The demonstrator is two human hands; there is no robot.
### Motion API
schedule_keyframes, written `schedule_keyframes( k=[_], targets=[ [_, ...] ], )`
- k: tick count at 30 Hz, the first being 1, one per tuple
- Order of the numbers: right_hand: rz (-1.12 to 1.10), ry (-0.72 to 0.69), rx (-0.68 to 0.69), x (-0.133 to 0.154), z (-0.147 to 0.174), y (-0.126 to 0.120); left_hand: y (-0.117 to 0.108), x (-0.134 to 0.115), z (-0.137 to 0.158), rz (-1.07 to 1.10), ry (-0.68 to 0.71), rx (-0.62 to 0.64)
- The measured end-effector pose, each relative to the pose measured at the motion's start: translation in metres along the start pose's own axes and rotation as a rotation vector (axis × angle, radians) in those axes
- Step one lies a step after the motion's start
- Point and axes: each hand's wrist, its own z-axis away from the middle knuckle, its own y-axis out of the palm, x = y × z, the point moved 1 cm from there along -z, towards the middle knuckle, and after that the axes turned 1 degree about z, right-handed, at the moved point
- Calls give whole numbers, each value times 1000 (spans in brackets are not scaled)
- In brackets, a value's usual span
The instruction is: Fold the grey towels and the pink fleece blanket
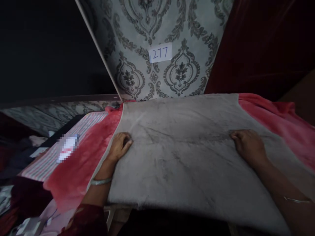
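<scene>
A wide grey plush cloth (172, 173) is spread over the surface in front of me, with creases and dark smudgy marks across its middle. My left hand (120, 146) is near its left edge, thumb and fingertips pinched on the fabric. Toward the right side my right hand (249, 147) grips the same cloth with curled fingers. A faint fold runs between the two hands. Under the grey cloth a red-pink plush blanket (81, 160) sticks out on the left and on the right. The cloth's near edge hangs close to my body.
At the left lie a striped cloth (86, 126) and a blurred-out packet (67, 147). A white charger-like block (29, 226) sits lower left. Behind stands a patterned wall (152, 78) with a "277" paper label (160, 52), between a dark screen-like panel (49, 49) and a dark red panel (258, 49).
</scene>
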Motion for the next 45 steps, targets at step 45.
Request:
schedule_keyframes(
  k=[45],
  targets=[
    [-158,88,96,-4,2,9,12,-11,5,-92,-156,-213]
  ],
)
